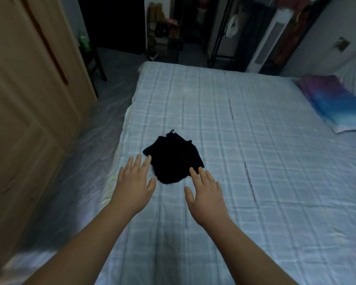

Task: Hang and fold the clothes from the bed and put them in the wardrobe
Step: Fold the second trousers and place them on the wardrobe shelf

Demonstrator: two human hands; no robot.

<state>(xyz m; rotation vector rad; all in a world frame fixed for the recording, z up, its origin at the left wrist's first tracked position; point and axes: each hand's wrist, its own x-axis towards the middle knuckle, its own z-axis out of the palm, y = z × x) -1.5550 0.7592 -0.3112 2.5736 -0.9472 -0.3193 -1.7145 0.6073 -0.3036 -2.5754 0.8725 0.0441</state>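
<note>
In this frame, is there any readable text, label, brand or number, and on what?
None readable. The crumpled black garment on the blue checked bedsheet shows no label. The beige wooden wardrobe door is unmarked. Items on the dim far shelves are too blurred to read.

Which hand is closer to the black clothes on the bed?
About equal. The left hand has fingers at the black clothes' left edge; the right hand has fingers at their near right corner. Both are open; contact is unclear.
</note>
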